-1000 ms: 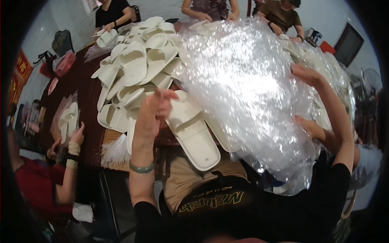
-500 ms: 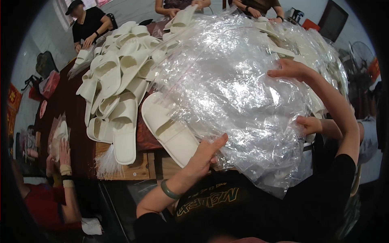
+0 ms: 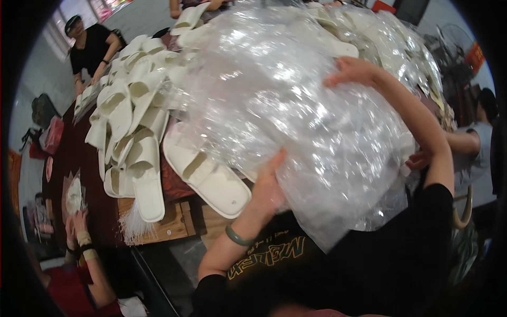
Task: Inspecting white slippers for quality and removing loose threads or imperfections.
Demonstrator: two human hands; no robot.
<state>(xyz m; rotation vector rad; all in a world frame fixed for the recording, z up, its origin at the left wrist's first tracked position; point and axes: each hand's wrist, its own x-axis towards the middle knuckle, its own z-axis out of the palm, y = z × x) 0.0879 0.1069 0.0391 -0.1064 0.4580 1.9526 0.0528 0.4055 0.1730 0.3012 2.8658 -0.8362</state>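
A big, wrinkled bundle of clear plastic bags (image 3: 327, 140) spreads in front of me, raised over the table. My left hand (image 3: 270, 186) grips its near left edge, thumb on top and the other fingers hidden. At the far right side of the bundle, my right hand (image 3: 353, 73) closes on the plastic, its fingertips partly hidden. Just left of my left hand lies a cream slipper (image 3: 224, 189), sole toward me and partly covered by the plastic. Beyond the bundle, another slipper (image 3: 343, 48) pokes out near my right hand.
Cream slippers (image 3: 113, 105) lie heaped on the dark red table (image 3: 63, 158) to the left. More plastic-covered slippers (image 3: 393, 37) stand at far right. A wooden box (image 3: 177, 224) sits at the near edge. Co-workers are around the table; one (image 3: 79, 238) handles a bagged slipper at left.
The bundle has lifted and shifted, smeared by motion, with both my hands still on it. My view has turned slightly, so the slipper pile appears further left. The person at right has drawn a hand back.
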